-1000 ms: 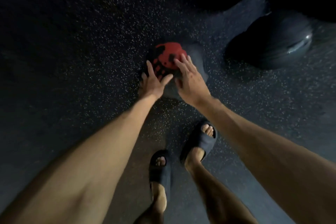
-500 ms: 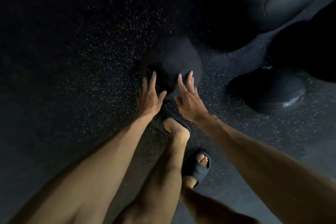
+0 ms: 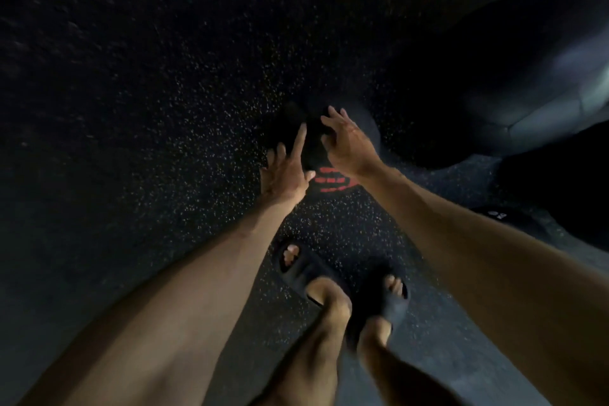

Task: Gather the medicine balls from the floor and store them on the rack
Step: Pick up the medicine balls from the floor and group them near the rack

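Black medicine ball (image 3: 333, 180) lies under left hand (image 3: 283, 175) and right hand (image 3: 349, 145), grips released.

Dark rubber floor (image 3: 171, 148) with pale speckles is filling the view; dim light is catching the middle; the edges are sinking into near-black.

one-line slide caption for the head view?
Open left hand and right hand reach for a red-marked medicine ball on the speckled floor.

It is very dark. Light falls only on the arms and the speckled floor (image 3: 197, 148) in the middle. The corners go black, and everything looks a bit blurry and bent at the edges.
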### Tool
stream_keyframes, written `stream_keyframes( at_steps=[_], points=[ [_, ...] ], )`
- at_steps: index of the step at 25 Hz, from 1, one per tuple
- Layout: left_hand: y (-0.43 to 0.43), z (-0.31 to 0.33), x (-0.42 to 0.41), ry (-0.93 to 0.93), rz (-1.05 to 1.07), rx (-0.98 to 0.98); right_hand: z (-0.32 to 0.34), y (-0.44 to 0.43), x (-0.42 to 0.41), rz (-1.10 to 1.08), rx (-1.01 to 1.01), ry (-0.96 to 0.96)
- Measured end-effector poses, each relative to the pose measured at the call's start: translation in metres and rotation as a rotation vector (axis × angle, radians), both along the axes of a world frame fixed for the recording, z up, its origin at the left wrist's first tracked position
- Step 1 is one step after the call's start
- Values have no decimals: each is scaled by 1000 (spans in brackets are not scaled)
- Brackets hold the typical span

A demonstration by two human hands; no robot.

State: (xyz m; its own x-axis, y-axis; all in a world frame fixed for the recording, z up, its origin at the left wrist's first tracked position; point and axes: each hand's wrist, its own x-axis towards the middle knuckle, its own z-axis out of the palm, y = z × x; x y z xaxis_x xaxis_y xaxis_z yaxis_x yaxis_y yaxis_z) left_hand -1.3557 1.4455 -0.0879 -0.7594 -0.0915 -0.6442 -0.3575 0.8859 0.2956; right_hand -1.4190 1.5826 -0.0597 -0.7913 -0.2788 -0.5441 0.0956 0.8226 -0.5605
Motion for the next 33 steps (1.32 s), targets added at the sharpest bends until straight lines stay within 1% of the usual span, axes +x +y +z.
stream_keyframes(
  at_steps=[4,7,10,12,13,15,17,19,23,26,29,31,33],
  points=[
    [-23,-4,-48,-73,225,-38,-14,5,23,8,124,161],
    [-18,-5,-75,-40,404,-50,-24,9,23,14,178,135],
    [-20,-12,-106,33,552,6,-32,-6,-21,-29,115,114],
    [-29,-18,-115,93,521,121,-35,-16,-65,-46,79,110],
    [-33,-21,-115,99,462,177,-37,-18,-90,-31,88,104],
    [-35,-26,-111,88,359,222,-42,-25,-139,11,123,73],
    [-33,-31,-120,67,328,193,-46,-33,-184,-21,128,48],
    [-32,-29,-147,54,377,159,-49,-37,-213,-53,119,55],
    [-42,-27,-218,84,422,134,-46,-16,-212,31,72,107],
    [-45,-29,-276,47,535,66,-48,-2,-206,15,5,10],
    [-54,-25,-327,85,627,102,-51,-16,-235,-64,-34,-55],
    [-63,-24,-341,164,574,117,-49,-30,-273,-111,22,-102],
    [-69,-23,-342,248,432,128,-46,-35,-315,-58,131,-119]
  ],
)
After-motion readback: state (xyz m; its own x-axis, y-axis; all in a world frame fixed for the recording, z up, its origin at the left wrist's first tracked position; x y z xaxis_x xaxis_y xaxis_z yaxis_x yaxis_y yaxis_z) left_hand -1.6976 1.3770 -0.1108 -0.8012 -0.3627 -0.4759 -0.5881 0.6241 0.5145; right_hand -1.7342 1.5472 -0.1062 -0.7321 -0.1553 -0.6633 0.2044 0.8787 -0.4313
